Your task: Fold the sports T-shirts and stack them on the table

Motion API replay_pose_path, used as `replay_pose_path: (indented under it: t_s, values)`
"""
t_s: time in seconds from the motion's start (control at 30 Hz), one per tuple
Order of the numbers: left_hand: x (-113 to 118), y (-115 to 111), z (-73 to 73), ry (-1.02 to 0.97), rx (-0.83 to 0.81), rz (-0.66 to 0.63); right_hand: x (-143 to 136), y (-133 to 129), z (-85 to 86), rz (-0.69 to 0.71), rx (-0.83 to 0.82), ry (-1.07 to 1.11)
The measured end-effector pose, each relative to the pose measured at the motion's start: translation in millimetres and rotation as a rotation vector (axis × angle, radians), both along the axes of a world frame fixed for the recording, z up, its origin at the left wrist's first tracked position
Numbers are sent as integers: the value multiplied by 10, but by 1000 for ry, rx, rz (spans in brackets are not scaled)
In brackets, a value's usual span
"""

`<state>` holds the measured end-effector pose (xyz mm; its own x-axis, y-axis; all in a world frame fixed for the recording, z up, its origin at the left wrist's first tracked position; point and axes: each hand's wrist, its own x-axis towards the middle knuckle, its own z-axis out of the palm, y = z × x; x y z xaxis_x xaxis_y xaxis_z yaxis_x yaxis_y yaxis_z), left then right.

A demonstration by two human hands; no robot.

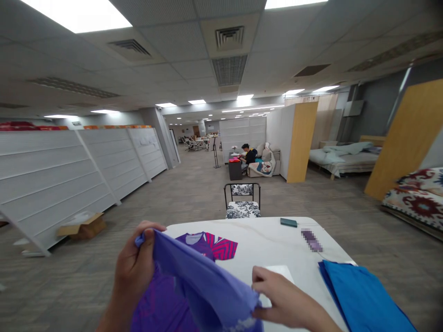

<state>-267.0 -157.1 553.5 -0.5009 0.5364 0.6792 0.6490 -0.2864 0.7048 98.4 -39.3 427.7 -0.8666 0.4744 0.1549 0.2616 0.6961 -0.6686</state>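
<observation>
My left hand (136,263) is raised at the left, its fingers closed on a corner of a light purple cloth garment (204,272). My right hand (277,295) pinches the same garment lower down, near its pale lower edge. The fabric stretches slantwise between both hands, above the table; its exact kind is not clear. Beneath and behind it a purple and pink short-sleeved jersey (224,248) lies on the white table (256,230), partly covered by the held garment.
Folded blue cloth (363,295) lies at the table's right edge. Beyond it are a blurred-out purple object (312,240) and a dark green box (288,222). A white sheet (282,272) is partly behind my right hand. A patterned chair (242,201) stands past the table; a person (249,154) sits farther back.
</observation>
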Motion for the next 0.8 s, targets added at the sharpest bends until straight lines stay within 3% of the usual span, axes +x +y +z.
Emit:
replay_pose_path:
  t_s: [0.13, 0.27, 0.4, 0.47, 0.57, 0.63, 0.7, 0.8]
  values:
    - [-207, -129, 98, 65, -17, 123, 201, 125, 127, -104, -74, 226]
    - [-482, -204, 182, 99, -115, 280, 287, 363, 263, -238, -190, 303]
    - [-731, -154, 378, 230, -216, 373, 249, 605, 652, -344, -152, 473]
    - [-777, -126, 507, 256, -184, 372, 182, 691, 926, -278, -169, 467]
    - [-686, -161, 702, 297, -87, 336, 2, 726, 1205, -47, -247, 236]
    - [-555, -256, 826, 350, -99, 299, -144, 684, 1224, 109, -256, 71]
    - [-465, -411, 927, 390, -160, 281, -271, 622, 1137, 156, -233, 58]
    - [-604, -722, 969, 374, -212, 368, -380, 540, 1014, -70, -199, 342]
